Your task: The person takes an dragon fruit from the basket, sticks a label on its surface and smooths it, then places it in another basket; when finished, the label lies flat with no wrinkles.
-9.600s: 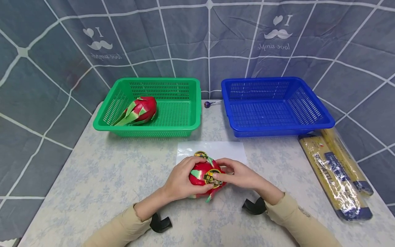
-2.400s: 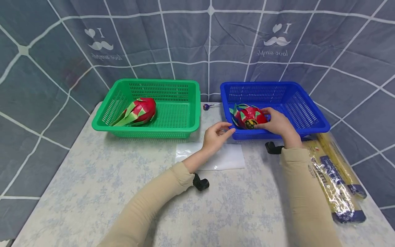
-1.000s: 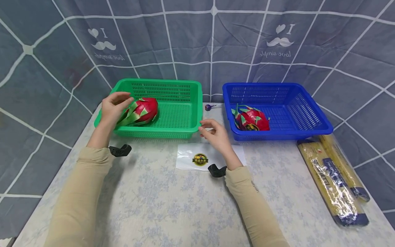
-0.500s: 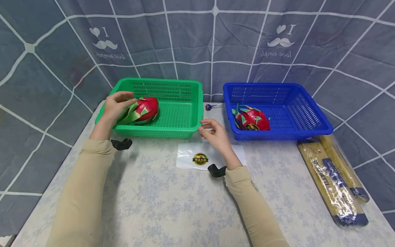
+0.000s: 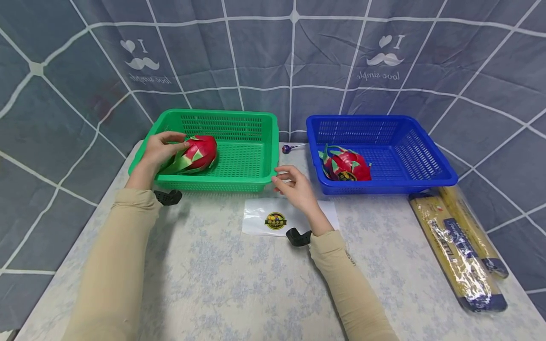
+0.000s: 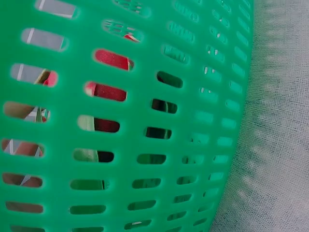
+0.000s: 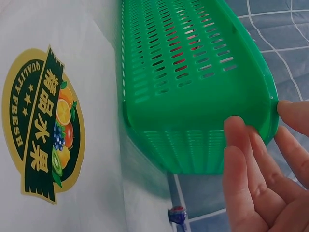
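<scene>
"Both hands were at the blue basket (image 5: pixel 392 163) about two seconds ago. Now?"

"At the green basket (image 5: pixel 241 161). The left hand (image 5: pixel 161 151) has sunk lower at the leafy end of the dragon fruit (image 5: pixel 204 151)."

"Pinching it?"

"Can't tell; the fingers are bent, the thumb close against the fruit. The right hand (image 5: pixel 298 189) has curved fingers, some apart, tips at the near right corner of the rim; whether they pinch it, I can't tell."

"And the fruit?"

"Lying on its side in the basket's left part, glossy red, with long green scales trailing left."
</scene>
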A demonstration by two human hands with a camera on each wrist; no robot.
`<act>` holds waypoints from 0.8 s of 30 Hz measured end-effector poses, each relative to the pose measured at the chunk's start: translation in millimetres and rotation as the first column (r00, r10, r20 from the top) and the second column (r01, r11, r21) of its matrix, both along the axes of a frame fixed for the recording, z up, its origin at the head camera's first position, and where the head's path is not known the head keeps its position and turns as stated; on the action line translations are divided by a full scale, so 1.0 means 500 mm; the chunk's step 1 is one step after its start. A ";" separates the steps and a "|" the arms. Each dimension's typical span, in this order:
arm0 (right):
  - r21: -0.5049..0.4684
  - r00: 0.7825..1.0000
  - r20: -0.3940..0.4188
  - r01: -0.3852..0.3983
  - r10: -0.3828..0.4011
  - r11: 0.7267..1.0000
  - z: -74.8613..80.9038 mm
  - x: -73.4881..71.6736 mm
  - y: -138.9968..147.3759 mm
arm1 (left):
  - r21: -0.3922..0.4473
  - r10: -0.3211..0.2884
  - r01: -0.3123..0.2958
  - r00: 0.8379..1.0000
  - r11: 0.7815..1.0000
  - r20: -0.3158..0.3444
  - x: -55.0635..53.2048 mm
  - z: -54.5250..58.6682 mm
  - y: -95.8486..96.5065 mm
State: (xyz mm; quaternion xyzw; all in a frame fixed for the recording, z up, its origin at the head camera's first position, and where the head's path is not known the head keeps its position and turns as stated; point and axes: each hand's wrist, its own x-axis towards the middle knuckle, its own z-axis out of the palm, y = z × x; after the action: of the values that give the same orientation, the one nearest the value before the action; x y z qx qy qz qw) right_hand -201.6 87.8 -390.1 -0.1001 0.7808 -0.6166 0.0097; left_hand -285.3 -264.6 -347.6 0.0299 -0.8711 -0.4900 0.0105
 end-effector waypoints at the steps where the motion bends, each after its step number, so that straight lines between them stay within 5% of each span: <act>1: 0.004 1.000 -0.001 -0.001 0.001 1.000 0.000 0.000 0.001 | -0.007 0.000 0.000 1.000 1.000 0.002 0.000 0.000 0.001; 10: 0.044 1.000 0.020 -0.022 0.021 0.999 0.070 0.042 -0.007 | -0.055 -0.022 0.021 1.000 0.998 -0.004 -0.002 -0.005 0.000; 18: -0.001 0.999 0.028 -0.038 0.038 0.999 0.009 0.003 -0.002 | -0.053 -0.045 0.045 0.999 0.998 -0.006 0.002 -0.001 0.001; 24: -0.007 0.999 0.036 -0.040 0.040 0.999 -0.002 -0.001 0.000 | 0.147 0.083 -0.074 0.995 0.986 -0.058 0.002 0.004 0.014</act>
State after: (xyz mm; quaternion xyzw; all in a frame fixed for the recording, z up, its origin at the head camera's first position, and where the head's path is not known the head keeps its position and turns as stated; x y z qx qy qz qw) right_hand -202.2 87.9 -391.1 -0.1046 0.7763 -0.6206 0.0357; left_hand -284.3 -257.8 -345.8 0.0493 -0.8306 -0.5520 0.0553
